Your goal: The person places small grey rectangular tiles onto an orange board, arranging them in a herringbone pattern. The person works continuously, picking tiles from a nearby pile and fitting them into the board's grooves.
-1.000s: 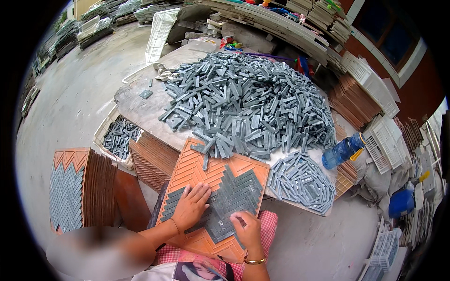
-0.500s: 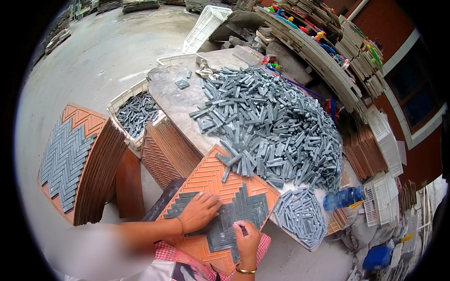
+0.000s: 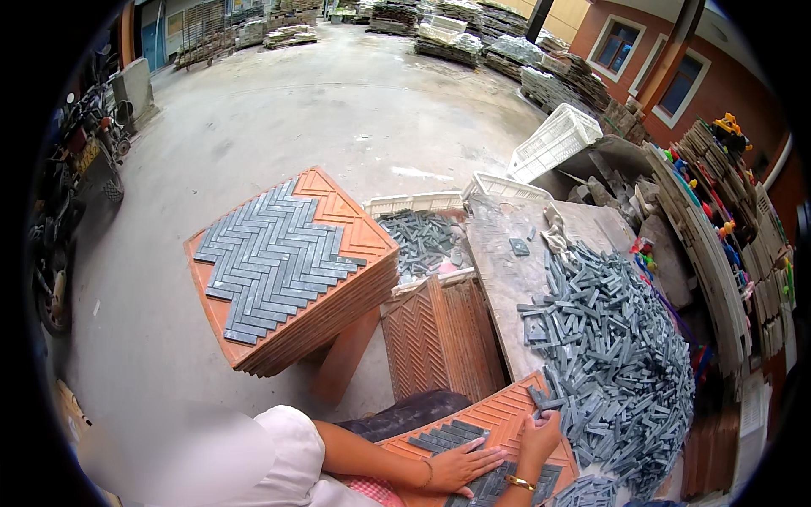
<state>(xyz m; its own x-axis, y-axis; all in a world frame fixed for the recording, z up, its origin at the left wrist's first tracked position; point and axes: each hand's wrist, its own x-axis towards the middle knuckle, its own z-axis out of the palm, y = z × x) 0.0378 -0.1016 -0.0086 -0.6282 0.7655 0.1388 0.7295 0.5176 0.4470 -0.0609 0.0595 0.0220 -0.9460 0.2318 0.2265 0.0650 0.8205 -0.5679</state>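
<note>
An orange herringbone-grooved tray (image 3: 512,409) lies tilted in front of me, partly filled with dark grey stone strips (image 3: 449,434). My left hand (image 3: 463,467) rests flat on the set strips, fingers stretched. Beside the tray's far right corner, my right hand (image 3: 539,435) has its fingers curled together. Several loose strips (image 3: 541,395) lie just past its fingertips, and whatever it pinches is hidden. A big heap of grey strips (image 3: 621,355) spreads over the table just beyond this hand.
At left stands a stack of orange trays, its top tray (image 3: 334,203) holding grey herringbone strips (image 3: 274,253). Brown patterned trays (image 3: 416,346) lean beside the table (image 3: 504,291). A cream crate (image 3: 414,203) holds more strips. A white crate (image 3: 553,144) leans behind.
The view has swung left and up, showing more floor. My right hand has gone from the tray's near part to its far corner by the heap. My left hand stays flat on the strips.
</note>
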